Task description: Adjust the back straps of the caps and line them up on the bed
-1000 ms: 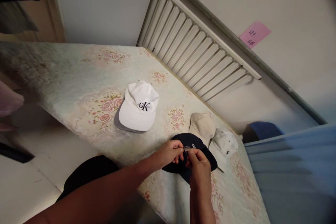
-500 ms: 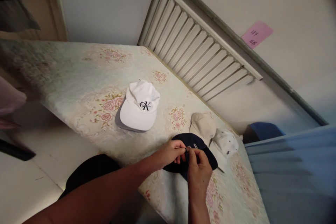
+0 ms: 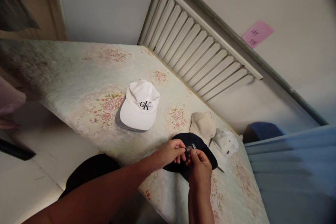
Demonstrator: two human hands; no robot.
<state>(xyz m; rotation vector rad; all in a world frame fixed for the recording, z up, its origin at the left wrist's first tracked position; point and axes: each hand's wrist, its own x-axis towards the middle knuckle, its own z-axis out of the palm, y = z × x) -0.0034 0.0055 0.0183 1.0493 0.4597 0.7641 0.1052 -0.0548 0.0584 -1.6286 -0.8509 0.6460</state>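
A dark navy cap point(image 3: 183, 137) lies on the floral-covered surface under both my hands. My left hand point(image 3: 172, 152) is closed in a pinch at the cap's strap, fingertips at its left end. Opposite it, my right hand point(image 3: 201, 166) pinches the strap near a small shiny metal piece point(image 3: 194, 146), which looks like a buckle. The fingers partly cover the strap. Beyond the navy cap, a beige cap point(image 3: 203, 125) and a white cap with a small dark emblem point(image 3: 227, 141) lie side by side. A white cap with black letters point(image 3: 140, 106) sits to the left, brim facing me.
The floral cover point(image 3: 141, 63) spreads over the bed-like surface. A white radiator point(image 3: 194, 38) runs along the wall behind, with a pink note point(image 3: 257, 34) above it. Blue fabric point(image 3: 294, 171) hangs at the right, and a dark rounded object point(image 3: 90, 171) is near my left forearm.
My right fingertips have shifted slightly down and right, so more of the metal piece and strap shows. The left hand and the other caps have stayed put.
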